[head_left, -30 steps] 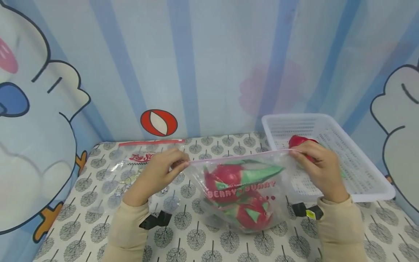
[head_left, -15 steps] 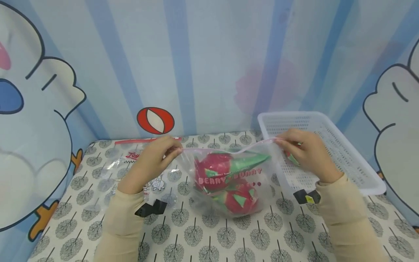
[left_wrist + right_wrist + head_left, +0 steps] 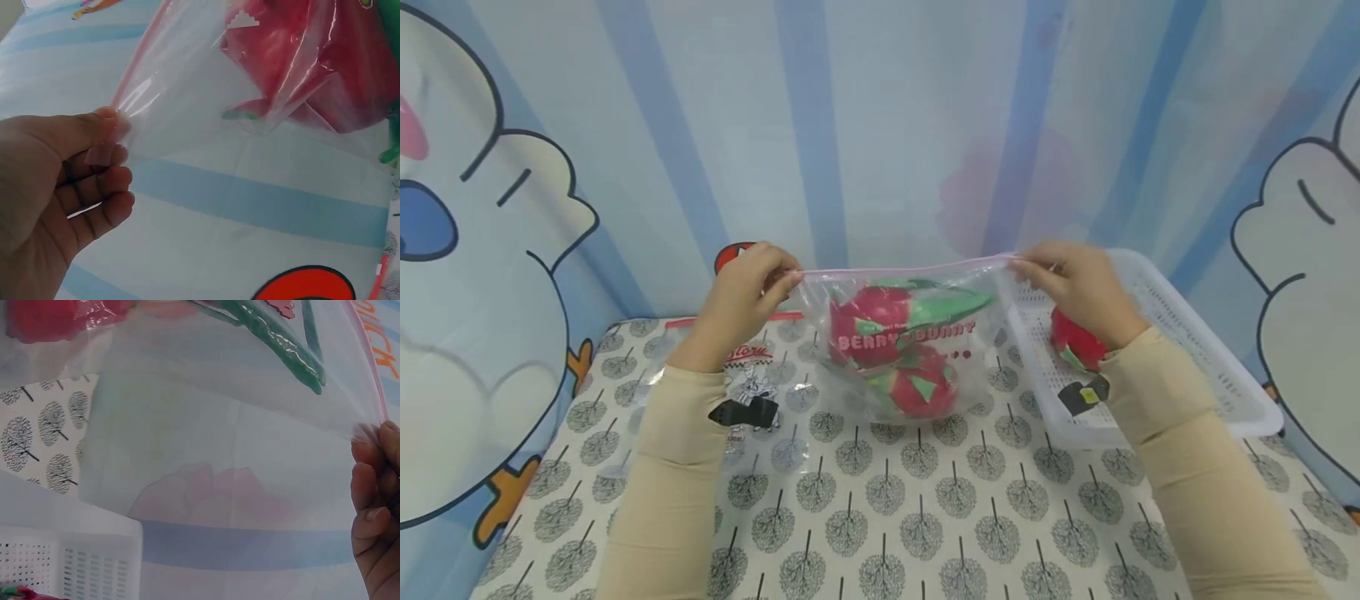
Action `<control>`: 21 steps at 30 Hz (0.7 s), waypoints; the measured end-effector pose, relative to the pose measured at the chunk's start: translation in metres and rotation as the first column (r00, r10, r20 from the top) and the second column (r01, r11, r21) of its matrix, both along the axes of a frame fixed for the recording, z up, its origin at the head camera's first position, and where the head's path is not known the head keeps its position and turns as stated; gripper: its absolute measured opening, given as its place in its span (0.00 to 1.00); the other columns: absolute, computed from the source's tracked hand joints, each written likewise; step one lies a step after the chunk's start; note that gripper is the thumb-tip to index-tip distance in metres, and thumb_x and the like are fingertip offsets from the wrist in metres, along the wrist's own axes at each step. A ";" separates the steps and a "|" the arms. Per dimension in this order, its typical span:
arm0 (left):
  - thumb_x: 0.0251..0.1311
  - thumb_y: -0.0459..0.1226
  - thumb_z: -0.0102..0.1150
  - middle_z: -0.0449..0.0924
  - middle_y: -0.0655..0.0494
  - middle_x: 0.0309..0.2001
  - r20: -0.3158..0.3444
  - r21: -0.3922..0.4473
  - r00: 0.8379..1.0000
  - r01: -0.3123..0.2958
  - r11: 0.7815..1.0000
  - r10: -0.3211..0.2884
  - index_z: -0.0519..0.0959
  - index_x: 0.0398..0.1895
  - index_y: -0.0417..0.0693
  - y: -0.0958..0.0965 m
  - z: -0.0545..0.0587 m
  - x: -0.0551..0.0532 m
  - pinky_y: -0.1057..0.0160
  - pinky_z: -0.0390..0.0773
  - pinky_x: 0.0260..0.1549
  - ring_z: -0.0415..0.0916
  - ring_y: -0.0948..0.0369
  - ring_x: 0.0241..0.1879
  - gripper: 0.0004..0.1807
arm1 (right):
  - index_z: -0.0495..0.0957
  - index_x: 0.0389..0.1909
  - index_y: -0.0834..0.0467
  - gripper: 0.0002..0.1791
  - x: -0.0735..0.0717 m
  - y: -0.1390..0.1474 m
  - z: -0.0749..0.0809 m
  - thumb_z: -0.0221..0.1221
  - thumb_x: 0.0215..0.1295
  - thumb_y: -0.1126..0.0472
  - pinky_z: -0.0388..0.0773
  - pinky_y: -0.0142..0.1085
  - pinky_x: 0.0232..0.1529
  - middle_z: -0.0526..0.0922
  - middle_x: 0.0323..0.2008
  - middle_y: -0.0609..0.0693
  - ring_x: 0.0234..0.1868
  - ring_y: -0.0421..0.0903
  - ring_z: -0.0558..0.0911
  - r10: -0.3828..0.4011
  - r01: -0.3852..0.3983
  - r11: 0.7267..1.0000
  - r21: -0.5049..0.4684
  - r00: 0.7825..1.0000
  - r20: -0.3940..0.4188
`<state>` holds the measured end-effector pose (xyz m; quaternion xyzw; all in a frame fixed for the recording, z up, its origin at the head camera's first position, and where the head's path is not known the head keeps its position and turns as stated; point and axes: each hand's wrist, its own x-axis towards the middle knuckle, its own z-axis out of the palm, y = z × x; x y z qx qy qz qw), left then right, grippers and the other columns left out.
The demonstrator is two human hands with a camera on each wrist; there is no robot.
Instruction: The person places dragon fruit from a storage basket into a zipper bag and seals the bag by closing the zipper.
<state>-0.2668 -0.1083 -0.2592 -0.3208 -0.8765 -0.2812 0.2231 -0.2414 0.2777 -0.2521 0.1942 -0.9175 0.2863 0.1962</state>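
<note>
Both hands hold up a clear zip bag (image 3: 906,337) printed "BERRY BUNNY" by the ends of its pink zip strip (image 3: 895,271). My left hand (image 3: 745,292) pinches the left top corner between thumb and fingers; the left wrist view shows that hand (image 3: 56,181) close up. At the opposite corner my right hand (image 3: 1078,287) pinches the strip, and the right wrist view shows its fingers (image 3: 369,487) there. Inside the bag are red items with green pointed leaves (image 3: 868,321), resembling dragon fruits. The bag hangs upright and its zip edge is nearly straight.
A white perforated basket (image 3: 1210,350) stands at the right, partly behind the right arm, with a red and green item (image 3: 1075,337) in it. Another clear bag (image 3: 786,450) with red print lies flat at the left. A striped cloth wall (image 3: 895,150) rises behind the tree-print tablecloth (image 3: 925,517).
Both hands have raised the bag and moved it away from the body. Its zip edge, sagging half a second ago, is now pulled nearly straight. More of the red item in the basket shows.
</note>
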 end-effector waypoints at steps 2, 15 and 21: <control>0.66 0.33 0.55 0.76 0.45 0.33 0.037 -0.014 0.999 -0.018 1.000 0.019 0.78 0.39 0.36 0.001 -0.002 -0.008 0.58 0.71 0.33 0.71 0.55 0.31 0.07 | 0.84 0.43 0.60 0.11 -0.009 -0.001 -0.002 0.57 0.68 0.59 0.75 0.36 0.35 0.86 0.39 0.58 0.33 0.49 0.81 -0.008 0.008 1.000 0.006 0.999 0.045; 0.68 0.39 0.54 0.76 0.43 0.36 0.175 0.025 0.967 -0.194 0.981 0.187 0.80 0.44 0.39 0.010 -0.039 -0.055 0.54 0.70 0.36 0.70 0.52 0.33 0.12 | 0.80 0.51 0.60 0.19 -0.052 -0.018 -0.027 0.53 0.71 0.51 0.79 0.48 0.46 0.85 0.45 0.61 0.41 0.55 0.83 -0.107 0.121 0.992 -0.047 0.967 0.230; 0.66 0.39 0.57 0.79 0.42 0.43 0.305 0.172 0.928 -0.272 0.947 0.211 0.80 0.47 0.39 0.015 -0.051 -0.064 0.52 0.76 0.43 0.75 0.49 0.42 0.14 | 0.79 0.51 0.62 0.18 -0.065 -0.023 -0.040 0.52 0.72 0.54 0.79 0.48 0.48 0.83 0.47 0.62 0.42 0.56 0.83 -0.147 0.176 0.979 -0.104 0.960 0.239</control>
